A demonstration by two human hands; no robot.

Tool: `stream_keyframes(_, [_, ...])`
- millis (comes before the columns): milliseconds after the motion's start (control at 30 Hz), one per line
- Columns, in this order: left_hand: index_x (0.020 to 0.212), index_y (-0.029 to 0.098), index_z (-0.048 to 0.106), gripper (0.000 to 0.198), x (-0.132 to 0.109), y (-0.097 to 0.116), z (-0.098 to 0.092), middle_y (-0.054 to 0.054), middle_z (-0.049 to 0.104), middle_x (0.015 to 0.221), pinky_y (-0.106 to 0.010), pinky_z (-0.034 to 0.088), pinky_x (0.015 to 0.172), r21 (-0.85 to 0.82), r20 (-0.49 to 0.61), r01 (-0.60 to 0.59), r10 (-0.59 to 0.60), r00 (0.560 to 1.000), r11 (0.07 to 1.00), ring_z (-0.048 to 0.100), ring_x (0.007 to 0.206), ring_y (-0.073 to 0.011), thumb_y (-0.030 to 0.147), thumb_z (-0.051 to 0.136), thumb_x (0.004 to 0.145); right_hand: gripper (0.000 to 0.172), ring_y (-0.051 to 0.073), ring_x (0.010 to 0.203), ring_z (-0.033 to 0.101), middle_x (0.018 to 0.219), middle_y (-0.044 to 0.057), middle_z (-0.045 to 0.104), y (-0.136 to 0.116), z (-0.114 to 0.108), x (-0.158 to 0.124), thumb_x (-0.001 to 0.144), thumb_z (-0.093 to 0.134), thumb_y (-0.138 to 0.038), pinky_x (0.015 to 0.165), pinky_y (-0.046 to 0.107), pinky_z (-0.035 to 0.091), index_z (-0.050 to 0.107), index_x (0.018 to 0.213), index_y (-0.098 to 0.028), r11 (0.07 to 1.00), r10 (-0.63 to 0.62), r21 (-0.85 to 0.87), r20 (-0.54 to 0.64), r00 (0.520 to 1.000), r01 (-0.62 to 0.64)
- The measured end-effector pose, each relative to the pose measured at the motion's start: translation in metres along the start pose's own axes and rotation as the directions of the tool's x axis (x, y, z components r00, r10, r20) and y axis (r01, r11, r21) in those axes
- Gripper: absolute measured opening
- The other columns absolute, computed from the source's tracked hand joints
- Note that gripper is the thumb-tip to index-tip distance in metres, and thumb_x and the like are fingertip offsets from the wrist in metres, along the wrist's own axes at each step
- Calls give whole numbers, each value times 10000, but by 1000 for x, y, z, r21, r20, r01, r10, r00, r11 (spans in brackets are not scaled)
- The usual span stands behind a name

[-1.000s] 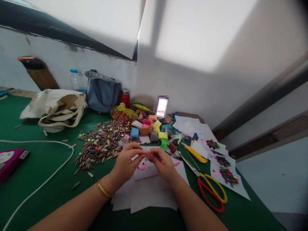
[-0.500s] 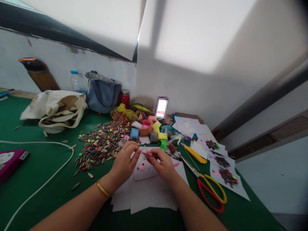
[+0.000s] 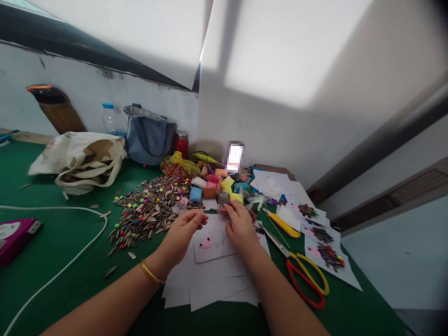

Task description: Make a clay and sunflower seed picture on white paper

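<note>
My left hand [image 3: 182, 234], with a gold bangle at its wrist, hovers left of the hedgehog drawing. Its thumb and fingers are curled together; whatever they hold, if anything, is hidden. My right hand [image 3: 241, 227] reaches past the drawing to the modelling clay packets, its fingertips closed on a small clear plastic packet [image 3: 222, 210] with something reddish inside. A grey clay packet [image 3: 223, 199] lies just beyond those fingertips. Between my hands, the white card [image 3: 213, 254] carries the outlined hedgehog, its pink face [image 3: 206, 243] filled in with a dark eye and nose. Loose white sheets [image 3: 210, 289] lie underneath.
Striped sunflower seeds [image 3: 150, 210] mixed with coloured balls are heaped on the left. To the right lie scissors [image 3: 308, 280], a yellow cutter [image 3: 285, 226] and finished hedgehog cards [image 3: 331, 259]. Bags [image 3: 150, 137], a red flask [image 3: 182, 143] and a phone [image 3: 235, 156] stand behind.
My right hand has moved forward from the card to the clay packets, carrying the small plastic packet. My left hand has parted from it and drawn slightly back, uncovering more of the drawing.
</note>
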State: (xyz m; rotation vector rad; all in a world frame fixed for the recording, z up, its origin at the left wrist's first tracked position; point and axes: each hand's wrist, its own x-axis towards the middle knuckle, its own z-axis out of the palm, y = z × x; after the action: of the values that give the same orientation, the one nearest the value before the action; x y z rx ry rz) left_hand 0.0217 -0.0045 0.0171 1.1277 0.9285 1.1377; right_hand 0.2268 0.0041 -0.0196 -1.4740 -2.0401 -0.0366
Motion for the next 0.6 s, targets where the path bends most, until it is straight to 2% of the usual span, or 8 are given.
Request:
stream_keyframes(100, [838,160,674,291,-1,-2,0,-33,607,835,-273,410,742,-93,-3,71,-71,997,993,526,805,-155,450,678,812,491,309,1305,439,1367,155,519,-6,-6,-3,814,506,-105,1088,509,382,585,1297,-153,998,-44,43,-67,997,47])
stream_keyframes(300, [765,170,592,254,0,-5,-1,26,517,748,-232,363,641,-90,90,7,1,996,996,436,700,-112,366,754,769,438,274,1223,500,1284,118,578,-23,-19,-7,855,510,-123,1051,492,411,591,1278,-202,979,-99,164,-133,986,120])
stream_keyframes(500, [777,165,605,252,-2,0,1,16,513,767,-255,385,685,51,139,-42,34,990,998,446,734,-130,397,696,819,352,261,1168,534,1208,111,603,-39,-26,-10,882,521,-142,1009,484,439,617,1213,-213,948,-127,267,-184,975,174])
stream_keyframes(600, [786,176,589,252,-3,-1,2,16,524,785,-257,394,678,69,169,-49,37,985,996,468,738,-134,397,709,805,342,254,1125,551,1162,103,609,-43,-27,-12,874,538,-132,979,479,456,622,1194,-222,931,-141,308,-192,971,196])
